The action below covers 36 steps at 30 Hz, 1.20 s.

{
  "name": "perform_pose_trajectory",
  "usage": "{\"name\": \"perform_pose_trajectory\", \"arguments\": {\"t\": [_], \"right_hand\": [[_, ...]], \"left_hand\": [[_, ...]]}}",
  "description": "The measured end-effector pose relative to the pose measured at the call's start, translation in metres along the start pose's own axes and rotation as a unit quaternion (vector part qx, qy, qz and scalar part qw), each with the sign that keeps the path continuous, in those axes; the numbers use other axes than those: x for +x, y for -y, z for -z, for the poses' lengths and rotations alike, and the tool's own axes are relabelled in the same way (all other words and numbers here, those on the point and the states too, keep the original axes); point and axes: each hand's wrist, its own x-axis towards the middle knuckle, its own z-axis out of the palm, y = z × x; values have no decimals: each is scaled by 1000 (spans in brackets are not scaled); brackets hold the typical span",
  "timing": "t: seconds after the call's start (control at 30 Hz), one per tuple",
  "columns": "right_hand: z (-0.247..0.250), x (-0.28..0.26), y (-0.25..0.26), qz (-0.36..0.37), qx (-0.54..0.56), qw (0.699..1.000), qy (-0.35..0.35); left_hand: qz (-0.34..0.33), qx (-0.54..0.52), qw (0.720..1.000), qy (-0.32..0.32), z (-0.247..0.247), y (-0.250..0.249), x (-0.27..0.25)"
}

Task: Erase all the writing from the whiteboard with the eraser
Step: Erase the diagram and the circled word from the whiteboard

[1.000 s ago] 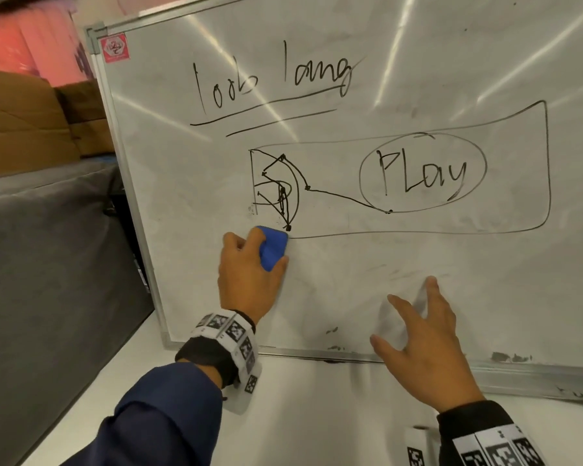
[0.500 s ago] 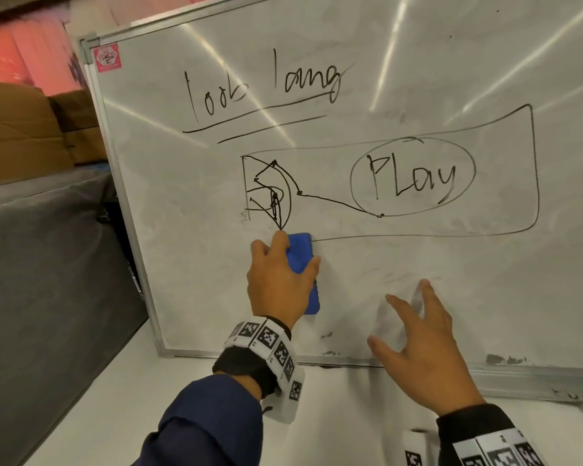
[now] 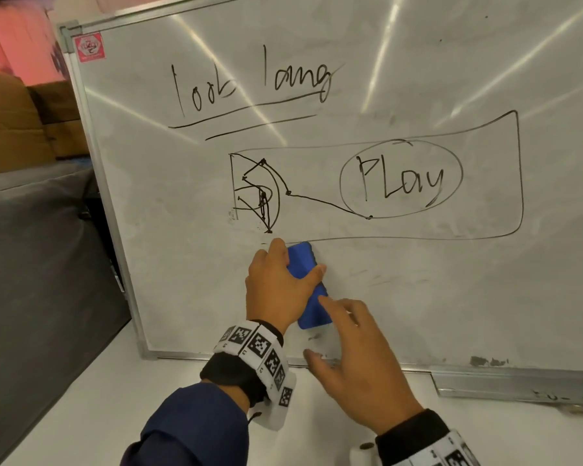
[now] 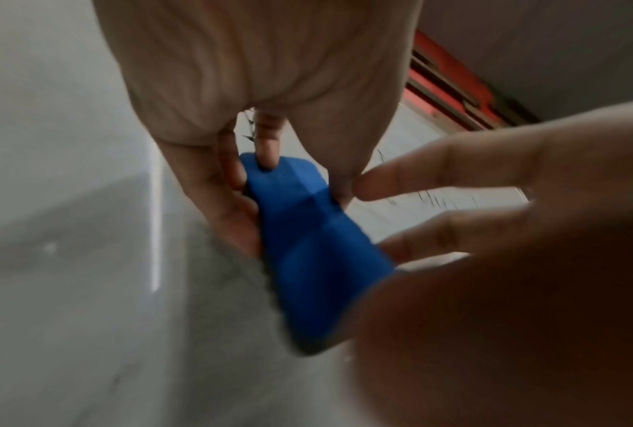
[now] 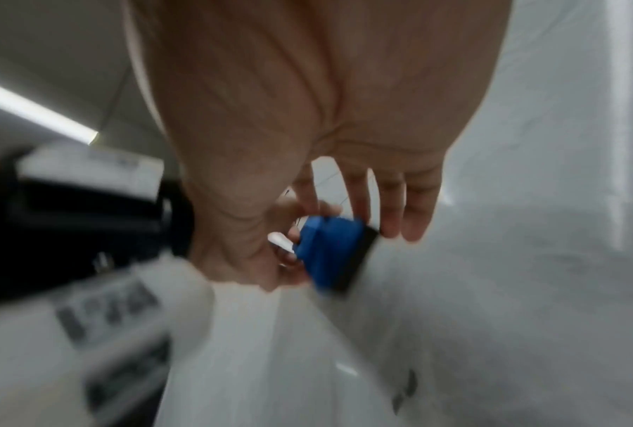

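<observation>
A whiteboard (image 3: pixel 418 297) leans upright on a white table, with black writing: underlined words (image 3: pixel 249 85) at the top and a boxed sketch with a circled "Play" (image 3: pixel 401 179) in the middle. My left hand (image 3: pixel 276 284) grips a blue eraser (image 3: pixel 308 284) against the board just below the sketch; the eraser (image 4: pixel 307 245) stands on end with its dark felt side toward the board. My right hand (image 3: pixel 354 348) is spread with straight fingers right beside the eraser's lower end; I cannot tell whether it touches it. In the right wrist view the eraser (image 5: pixel 329 254) sits beyond those fingers.
The board's metal frame (image 3: pixel 115 230) and marker ledge (image 3: pixel 519 381) rest on the white table (image 3: pixel 98 415). A grey cushion (image 3: pixel 41 264) and brown boxes (image 3: pixel 11 126) lie to the left. Ink smudges mark the board's lower edge (image 3: pixel 485 361).
My left hand slid the eraser to the right along the board below the sketch and turned it upright. My right hand moved left from the bare board to the eraser's lower end.
</observation>
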Motion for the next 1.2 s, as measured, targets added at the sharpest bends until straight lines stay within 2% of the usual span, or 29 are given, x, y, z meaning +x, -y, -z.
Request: {"name": "perform_pose_trajectory", "arguments": {"t": [0.17, 0.27, 0.33, 0.4, 0.47, 0.57, 0.77, 0.87, 0.93, 1.07, 1.2], "right_hand": [[-19, 32, 14, 51, -99, 993, -45], [-17, 53, 17, 101, -144, 980, -90], [-10, 67, 15, 162, -192, 961, -112], [-4, 81, 11, 218, -257, 935, -111], [2, 94, 8, 242, -305, 915, -103], [10, 102, 6, 253, -347, 897, -106], [44, 84, -20, 242, -371, 888, -125], [56, 81, -28, 241, -379, 884, -128], [52, 85, -24, 249, -373, 884, -128], [38, 87, -16, 256, -372, 886, -105], [55, 77, -36, 225, -362, 897, -120]], "left_hand": [[115, -177, 977, -5, 3, 20, -4], [99, -223, 970, -9, 14, 34, -5], [81, -224, 971, -33, 28, 44, -5], [67, -197, 976, -71, 43, 59, -3], [48, -156, 984, -76, 53, 72, -3], [24, -89, 996, 11, 56, 84, -2], [-115, 33, 992, 49, 49, 96, -8], [-182, 109, 977, 14, 47, 89, -8], [-175, 160, 971, -10, 46, 80, -5], [-133, 208, 969, 13, 37, 72, -1], [-125, 205, 971, 6, 31, 75, -1]]}}
